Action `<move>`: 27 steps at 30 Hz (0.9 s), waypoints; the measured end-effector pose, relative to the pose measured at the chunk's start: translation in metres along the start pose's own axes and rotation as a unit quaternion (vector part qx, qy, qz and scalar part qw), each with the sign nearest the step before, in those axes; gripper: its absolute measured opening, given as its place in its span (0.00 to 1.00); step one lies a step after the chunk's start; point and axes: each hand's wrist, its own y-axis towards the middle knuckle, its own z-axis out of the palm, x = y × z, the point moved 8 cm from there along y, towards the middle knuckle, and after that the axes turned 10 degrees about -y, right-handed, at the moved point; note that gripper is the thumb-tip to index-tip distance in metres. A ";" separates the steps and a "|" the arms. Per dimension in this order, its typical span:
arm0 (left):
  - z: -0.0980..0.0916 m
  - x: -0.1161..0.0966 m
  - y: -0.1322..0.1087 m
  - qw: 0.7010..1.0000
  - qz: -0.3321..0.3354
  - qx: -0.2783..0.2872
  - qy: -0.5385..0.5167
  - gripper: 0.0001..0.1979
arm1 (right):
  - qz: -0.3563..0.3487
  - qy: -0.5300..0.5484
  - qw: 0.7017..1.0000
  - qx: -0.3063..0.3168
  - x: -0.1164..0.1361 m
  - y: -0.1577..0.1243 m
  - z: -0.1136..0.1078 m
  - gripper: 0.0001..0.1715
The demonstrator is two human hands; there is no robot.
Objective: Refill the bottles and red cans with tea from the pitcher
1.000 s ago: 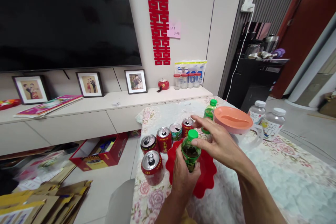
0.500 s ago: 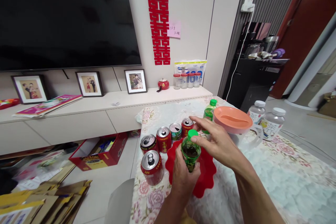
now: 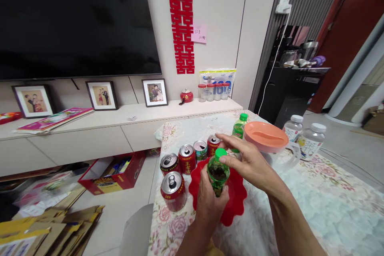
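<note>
My left hand [image 3: 210, 204] is wrapped around a green plastic drink bottle [image 3: 218, 173] with dark liquid inside, holding it upright above a red scalloped plate [image 3: 237, 202]. At the bottle's green cap [image 3: 221, 152] is the thumb of my right hand [image 3: 247, 159]; its fingers stretch out past the cap, apart from the thumb. Just left stand several drink cans: a red can [image 3: 173, 192] in front, a dark-topped can [image 3: 170, 164], another red can [image 3: 187, 159], a green can [image 3: 200, 151] and a red can [image 3: 213, 144] behind my right fingertips.
A second green bottle [image 3: 240, 126] and a pitcher with an orange lid [image 3: 266, 135] stand beyond my right hand. Two white-capped bottles [image 3: 312, 140] are farther right on the flowered tablecloth [image 3: 327, 192]. A low cabinet [image 3: 99, 138] runs along the wall; a red box [image 3: 115, 176] lies on the floor.
Almost nothing differs. My hands and the bottle stay in nearly the same place, with only a very slight shift of the right hand.
</note>
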 end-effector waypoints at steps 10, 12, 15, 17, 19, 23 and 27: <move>0.003 0.001 0.001 0.999 -0.029 0.023 -0.001 0.37 | -0.008 0.081 0.995 0.059 0.002 -0.004 0.003 0.27; 0.003 0.001 0.001 0.999 -0.028 0.025 -0.001 0.36 | -0.014 0.064 0.997 0.051 0.004 -0.003 0.004 0.26; 0.004 0.001 0.001 0.999 -0.023 0.028 -0.002 0.37 | -0.004 0.054 0.998 0.033 0.001 -0.001 0.004 0.26; 0.003 0.003 0.001 0.999 -0.026 0.025 -0.005 0.37 | 0.003 0.048 0.999 0.025 -0.001 -0.001 0.004 0.27; 0.003 0.004 0.001 0.999 -0.029 0.023 -0.007 0.37 | 0.002 0.042 0.999 0.020 -0.002 -0.001 0.004 0.27; 0.004 0.003 0.001 0.999 -0.025 0.027 -0.011 0.37 | -0.005 0.036 0.999 0.020 0.000 0.000 0.003 0.26; 0.004 0.002 0.001 0.999 -0.024 0.030 -0.019 0.37 | -0.010 0.011 1.000 0.025 0.004 -0.001 0.001 0.24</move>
